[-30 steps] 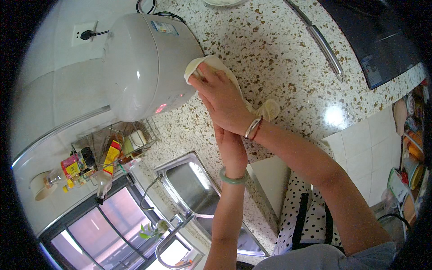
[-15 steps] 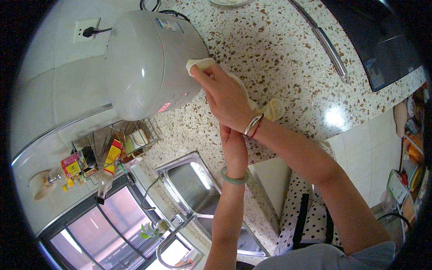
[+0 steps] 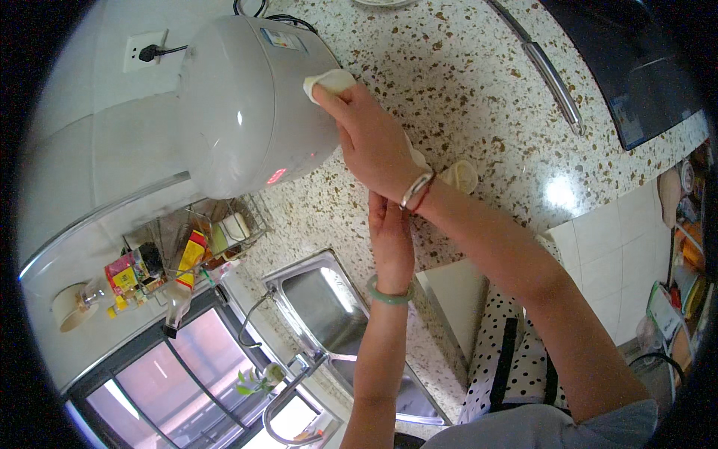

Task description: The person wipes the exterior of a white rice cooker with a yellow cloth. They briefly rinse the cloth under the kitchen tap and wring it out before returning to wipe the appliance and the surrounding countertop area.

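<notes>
A cream cloth (image 3: 330, 84) is pinched in my right hand (image 3: 378, 142), its upper part against the side of a grey rounded rice cooker (image 3: 250, 108). A loose end of the cloth hangs beyond my right wrist, over the speckled counter (image 3: 449, 97). My right wrist has a silver bangle and a red cord. Below it is my left hand (image 3: 389, 236), with a green bangle on its wrist. My right wrist covers most of its fingers, so its grip is hidden. Red lights glow on the cooker's lower side.
A steel-handled utensil (image 3: 553, 86) lies on the counter beside a black glossy panel (image 3: 636, 75). Nearer me are a steel sink (image 3: 314, 299) and faucet (image 3: 273, 415). A wire rack (image 3: 258, 217) with packets and bottles stands at the left. A plug (image 3: 149, 52) sits in the wall socket.
My right hand and the cloth have moved slightly up and left along the cooker's side. The loose end of the cloth has shifted a little. My left hand has hardly moved.
</notes>
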The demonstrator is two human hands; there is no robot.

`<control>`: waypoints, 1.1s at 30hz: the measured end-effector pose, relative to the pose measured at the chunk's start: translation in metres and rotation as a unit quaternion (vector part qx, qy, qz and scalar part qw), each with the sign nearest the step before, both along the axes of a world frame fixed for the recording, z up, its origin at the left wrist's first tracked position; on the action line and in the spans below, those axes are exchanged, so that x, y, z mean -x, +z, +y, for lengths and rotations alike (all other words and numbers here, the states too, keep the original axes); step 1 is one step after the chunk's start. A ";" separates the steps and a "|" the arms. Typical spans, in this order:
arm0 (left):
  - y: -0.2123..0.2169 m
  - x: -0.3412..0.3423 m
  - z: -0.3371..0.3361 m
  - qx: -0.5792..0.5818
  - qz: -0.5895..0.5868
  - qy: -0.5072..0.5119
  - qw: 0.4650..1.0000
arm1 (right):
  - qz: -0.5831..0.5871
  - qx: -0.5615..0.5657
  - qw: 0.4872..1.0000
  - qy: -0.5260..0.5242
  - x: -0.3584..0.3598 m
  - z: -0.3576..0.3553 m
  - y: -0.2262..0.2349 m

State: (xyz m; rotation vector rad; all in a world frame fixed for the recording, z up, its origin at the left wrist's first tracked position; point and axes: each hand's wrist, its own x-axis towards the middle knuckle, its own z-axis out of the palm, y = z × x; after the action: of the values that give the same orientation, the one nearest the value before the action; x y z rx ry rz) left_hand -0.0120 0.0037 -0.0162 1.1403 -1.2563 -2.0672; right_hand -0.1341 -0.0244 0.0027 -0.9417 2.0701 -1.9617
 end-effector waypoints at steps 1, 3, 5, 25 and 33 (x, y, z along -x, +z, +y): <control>-0.001 -0.002 0.001 0.001 -0.009 0.002 1.000 | -0.004 -0.005 1.000 0.009 0.003 0.000 0.002; -0.002 -0.005 0.002 0.005 -0.024 0.003 1.000 | -0.014 -0.021 0.999 0.031 0.000 0.006 0.006; 0.002 -0.009 0.002 -0.001 -0.052 0.000 0.999 | -0.028 -0.037 0.997 0.058 -0.017 0.015 0.010; -0.005 -0.001 0.003 0.066 -0.036 -0.021 0.997 | -0.024 -0.116 0.992 0.036 -0.008 0.033 -0.025; -0.002 -0.002 0.005 0.056 -0.070 -0.044 0.995 | -0.011 -0.070 0.997 0.029 -0.002 0.017 -0.008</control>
State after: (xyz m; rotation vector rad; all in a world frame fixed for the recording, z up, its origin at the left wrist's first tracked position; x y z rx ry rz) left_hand -0.0100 0.0087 -0.0180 1.2162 -1.4951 -1.9794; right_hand -0.1316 -0.0073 -0.0054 -0.9351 2.1122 -1.7650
